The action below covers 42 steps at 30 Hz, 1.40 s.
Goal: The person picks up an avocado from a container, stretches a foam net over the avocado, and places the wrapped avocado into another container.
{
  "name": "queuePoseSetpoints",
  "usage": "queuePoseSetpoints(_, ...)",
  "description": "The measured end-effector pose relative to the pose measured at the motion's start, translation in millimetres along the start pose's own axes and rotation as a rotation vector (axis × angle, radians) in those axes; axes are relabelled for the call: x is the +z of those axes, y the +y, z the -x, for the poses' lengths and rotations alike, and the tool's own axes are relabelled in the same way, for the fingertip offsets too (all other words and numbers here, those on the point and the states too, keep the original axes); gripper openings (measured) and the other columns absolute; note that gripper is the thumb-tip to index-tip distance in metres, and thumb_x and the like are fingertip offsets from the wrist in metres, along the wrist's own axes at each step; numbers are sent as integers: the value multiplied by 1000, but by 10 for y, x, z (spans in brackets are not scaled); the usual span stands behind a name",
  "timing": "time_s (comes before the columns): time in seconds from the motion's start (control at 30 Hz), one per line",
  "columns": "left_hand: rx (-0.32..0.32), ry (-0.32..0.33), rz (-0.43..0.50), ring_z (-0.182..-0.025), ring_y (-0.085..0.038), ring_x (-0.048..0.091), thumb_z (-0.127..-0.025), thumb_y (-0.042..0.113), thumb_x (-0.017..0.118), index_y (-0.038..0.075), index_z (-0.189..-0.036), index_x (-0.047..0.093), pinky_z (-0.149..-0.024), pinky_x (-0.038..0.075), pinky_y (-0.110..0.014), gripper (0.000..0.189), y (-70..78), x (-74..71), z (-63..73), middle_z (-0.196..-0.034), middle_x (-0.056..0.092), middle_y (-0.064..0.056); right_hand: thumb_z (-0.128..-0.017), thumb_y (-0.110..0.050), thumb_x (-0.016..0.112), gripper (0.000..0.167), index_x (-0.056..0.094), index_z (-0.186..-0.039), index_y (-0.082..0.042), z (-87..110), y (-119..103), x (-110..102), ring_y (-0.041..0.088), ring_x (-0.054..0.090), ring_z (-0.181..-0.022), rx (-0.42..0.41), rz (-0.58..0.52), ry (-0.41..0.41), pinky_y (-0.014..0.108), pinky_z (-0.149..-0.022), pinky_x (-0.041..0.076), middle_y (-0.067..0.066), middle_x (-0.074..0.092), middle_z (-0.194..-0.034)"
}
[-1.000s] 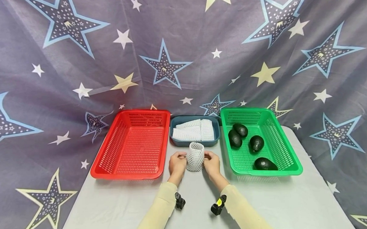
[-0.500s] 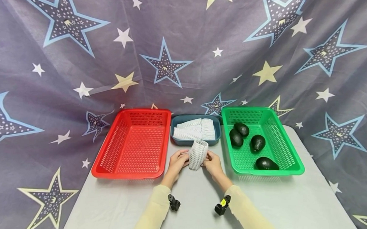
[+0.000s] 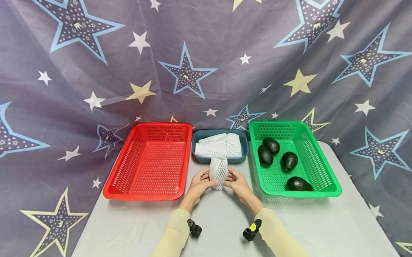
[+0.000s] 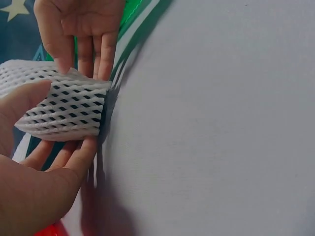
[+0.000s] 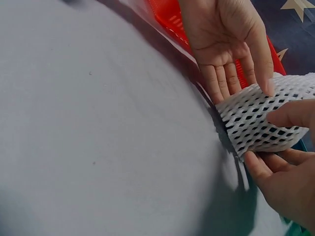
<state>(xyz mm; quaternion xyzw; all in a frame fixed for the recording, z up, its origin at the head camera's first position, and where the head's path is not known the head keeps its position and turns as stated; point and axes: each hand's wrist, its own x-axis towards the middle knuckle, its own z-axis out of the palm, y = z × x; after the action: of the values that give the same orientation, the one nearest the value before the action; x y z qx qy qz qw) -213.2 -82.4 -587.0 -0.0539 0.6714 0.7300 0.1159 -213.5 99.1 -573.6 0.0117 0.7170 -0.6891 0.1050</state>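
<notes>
Left hand (image 3: 197, 185), thumb now across foam sleeve (image 3: 218, 169)

The left basket (image 3: 148, 197) stands at the table's (image 3: 222, 218) far left corner, the right basket (image 3: 301, 193), holding four avocados (image 3: 289, 160), at the far right. Between them a tray (image 3: 200, 159) bears packed sleeves (image 3: 211, 149); before it, the net sleeve (image 3: 219, 173) sits between left hand (image 3: 198, 183) and right hand (image 3: 240, 183).

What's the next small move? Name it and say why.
Probably free the right hand to reach for an avocado, the left hand steadying the mesh sleeve: both hands hold the sleeve, and four avocados lie bare in the green basket. I cannot tell whether the sleeve is empty.
</notes>
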Motion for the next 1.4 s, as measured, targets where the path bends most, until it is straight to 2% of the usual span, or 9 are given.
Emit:
queuePoseSetpoints(0.17,-29,26,27,-109,-18,65,-84,8,81,3,-144,52,-94,57,-31,66,-7,0,-21,-134,61,-22,-90,8,66,57,48,-143,10,-5,2,-9,39,63,-121,-10,-33,-7,22,-87,56,35,59,-133)
queuePoseSetpoints(0.3,-45,49,59,-101,-13,65,-86,13,81,3,-142,53,-91,58,-29,64,12,18,-23,-129,63,-19,-90,4,68,53,51,-140,11,10,-50,-19,23,69,-106,-17,-80,-12,21,-82,57,36,60,-130)
queuePoseSetpoints(0.47,-27,74,80,-93,-10,67,-88,18,80,3,-143,53,-85,59,-26,64,83,56,-2,-126,64,-17,-90,0,71,52,54,-139,8,45,-161,-41,8,67,-92,-22,-112,7,21,-79,58,32,63,-126)
queuePoseSetpoints(0.67,-20,63,124,-91,-7,69,-91,23,78,8,-142,57,-83,56,-24,57,189,104,21,-122,70,-8,-90,-4,74,49,58,-136,4,66,-258,-80,8,65,-89,-64,-121,39,24,-76,59,16,67,-111)
queuePoseSetpoints(0.83,-1,42,161,-92,-7,68,-92,20,76,5,-139,58,-83,56,-24,53,250,129,36,-110,72,-1,-91,-5,74,47,59,-134,4,88,-305,-101,8,65,-86,-86,-136,56,25,-74,60,7,68,-102)
queuePoseSetpoints(1.03,18,31,184,-90,-7,68,-93,17,74,3,-138,58,-82,56,-25,50,271,138,36,-100,72,4,-91,-5,74,47,59,-134,4,104,-336,-100,8,65,-84,-89,-135,65,23,-72,59,7,69,-101)
queuePoseSetpoints(1.27,25,52,183,-90,-9,69,-92,19,75,3,-138,58,-81,56,-25,51,300,149,55,-110,71,-3,-91,-5,74,45,60,-133,3,109,-342,-87,7,65,-86,-88,-130,82,23,-73,59,6,69,-102)
queuePoseSetpoints(1.4,35,75,176,-86,-8,68,-93,19,74,1,-139,52,-81,56,-25,54,321,154,72,-109,70,-4,-91,-6,74,47,59,-134,2,123,-364,-76,8,66,-87,-101,-123,87,27,-77,61,15,68,-110)
